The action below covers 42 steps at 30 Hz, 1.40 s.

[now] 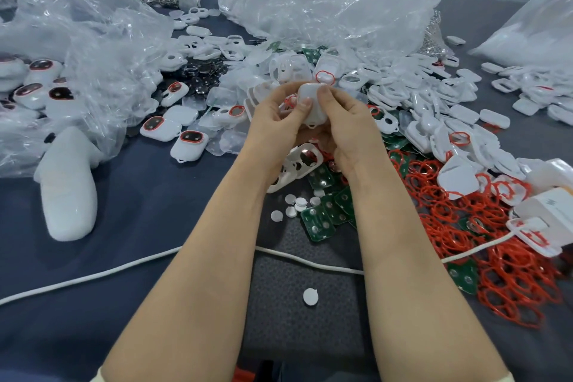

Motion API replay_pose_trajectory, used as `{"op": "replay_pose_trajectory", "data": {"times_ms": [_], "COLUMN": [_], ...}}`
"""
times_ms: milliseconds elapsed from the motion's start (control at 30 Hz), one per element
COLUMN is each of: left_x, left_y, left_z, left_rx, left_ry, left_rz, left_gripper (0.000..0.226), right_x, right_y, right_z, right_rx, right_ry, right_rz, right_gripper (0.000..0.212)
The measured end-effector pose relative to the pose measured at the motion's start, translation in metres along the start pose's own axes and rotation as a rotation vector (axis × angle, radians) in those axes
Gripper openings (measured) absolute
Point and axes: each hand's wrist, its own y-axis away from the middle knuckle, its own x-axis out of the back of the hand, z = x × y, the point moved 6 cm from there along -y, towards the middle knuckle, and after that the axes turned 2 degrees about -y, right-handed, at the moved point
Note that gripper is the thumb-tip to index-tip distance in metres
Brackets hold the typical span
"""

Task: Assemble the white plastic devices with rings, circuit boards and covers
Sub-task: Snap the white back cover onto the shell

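Note:
Both hands hold one white plastic device [311, 107] above the table's middle. My left hand [276, 121] grips its left side with the thumb pressed on the smooth back. My right hand [347, 124] grips its right side, thumb on the top edge. A small loop sticks out at the device's bottom. A bit of red ring [290, 101] shows by my left fingers. Green circuit boards [322, 220] lie under my wrists. Red rings [483, 226] are heaped at the right. White covers [459, 115] are piled behind and to the right.
Finished devices with red-rimmed windows [189, 141] lie at the left, some under clear plastic bags [93, 49]. A white cable [124, 268] runs across the blue table. Small white discs [310, 296] lie near me. A white charger box [548, 208] sits at the right edge.

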Motion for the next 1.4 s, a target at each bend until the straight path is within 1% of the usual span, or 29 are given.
{"op": "replay_pose_trajectory", "data": {"times_ms": [67,167,267,400,633,733,800,867,933,1067,1133,1233,1300,1400], "left_x": [-0.004,-0.01,-0.009,-0.005,-0.004,0.0,0.004,0.006,0.005,0.004,0.006,0.009,0.01,0.006], "left_y": [0.001,0.004,0.003,0.002,0.0,-0.002,-0.002,-0.001,0.002,0.002,0.002,0.003,0.003,0.004], "left_z": [-0.001,-0.002,0.001,0.0,-0.006,-0.005,-0.003,-0.001,0.001,0.002,0.003,0.004,0.006,0.007], "left_rx": [0.008,-0.002,-0.032,-0.031,0.043,0.053,0.056,0.043,0.04,0.06,0.059,0.015,-0.032,-0.075], "left_ry": [-0.002,-0.045,-0.111,-0.117,0.047,0.102,0.133,0.116,0.125,0.158,0.151,0.098,0.021,-0.076], "left_rz": [-0.058,-0.127,-0.094,-0.061,-0.042,0.018,0.06,0.075,0.065,0.053,0.069,0.094,0.101,0.074], "left_gripper": [0.018,0.033,0.038,0.032,0.016,0.017,0.017,0.018,0.02,0.017,0.012,0.012,0.014,0.015], "right_x": [0.004,0.008,0.007,0.002,0.006,0.001,-0.004,-0.009,-0.008,-0.007,-0.008,-0.011,-0.011,-0.005], "right_y": [-0.002,-0.003,-0.002,0.003,0.004,0.003,0.004,0.004,0.005,0.005,0.005,0.006,0.006,0.005], "right_z": [-0.001,0.001,-0.001,-0.002,-0.002,0.0,0.002,0.001,0.0,-0.001,0.001,0.001,-0.001,-0.006], "right_rx": [0.021,0.018,0.044,-0.009,-0.009,-0.035,-0.051,0.006,0.071,0.103,0.092,0.084,0.094,0.139], "right_ry": [-0.001,-0.02,-0.027,-0.029,-0.026,-0.082,-0.117,-0.003,0.11,0.126,0.122,0.119,0.094,0.088], "right_rz": [0.054,0.116,0.087,-0.087,-0.025,-0.065,-0.127,-0.193,-0.179,-0.14,-0.169,-0.228,-0.199,-0.043], "right_gripper": [0.018,0.019,0.019,0.019,0.014,0.018,0.019,0.016,0.017,0.019,0.019,0.02,0.019,0.015]}}
